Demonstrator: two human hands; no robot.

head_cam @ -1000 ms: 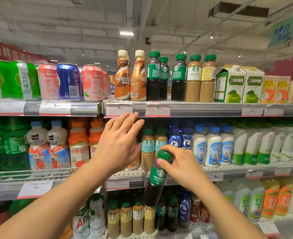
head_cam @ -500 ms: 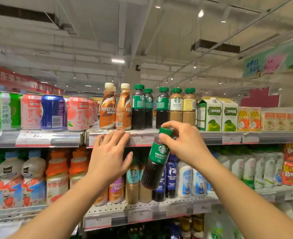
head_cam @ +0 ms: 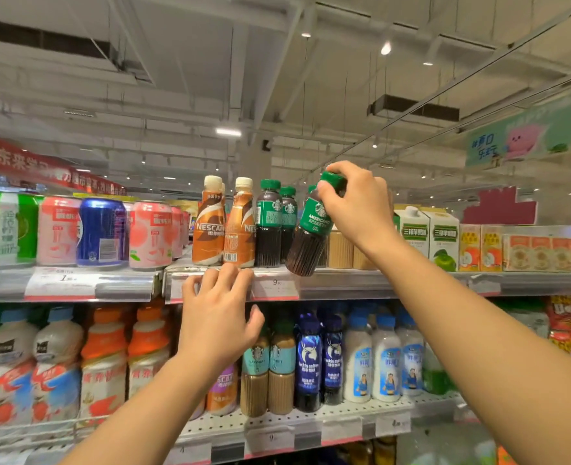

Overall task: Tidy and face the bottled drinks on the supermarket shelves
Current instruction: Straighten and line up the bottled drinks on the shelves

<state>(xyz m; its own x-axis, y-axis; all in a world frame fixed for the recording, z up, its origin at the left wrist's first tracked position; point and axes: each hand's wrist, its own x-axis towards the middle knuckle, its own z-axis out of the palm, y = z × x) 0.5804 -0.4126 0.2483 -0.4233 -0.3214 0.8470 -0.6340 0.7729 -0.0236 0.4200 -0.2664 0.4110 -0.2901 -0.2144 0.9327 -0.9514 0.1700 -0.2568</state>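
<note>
Bottle [head_cam: 311,229] up at the top shelf [head_cam: 344,280], tilted, base just over the edge, pinched at the green cap by right hand [head_cam: 358,209]; left hand [head_cam: 217,317] loose, fingertips at shelf lip. Looks full, heavyish, smooth plastic: better gripped round the body

The right hand [head_cam: 354,206] has lifted the Americano bottle [head_cam: 311,229] to the top shelf [head_cam: 344,283], seemingly not yet standing.

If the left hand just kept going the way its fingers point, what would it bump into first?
Probably the upper shelf's front rail: the left hand is open, fingertips already at its edge. Just above stand the Nescafe bottles, though depth is hard to judge.
</note>
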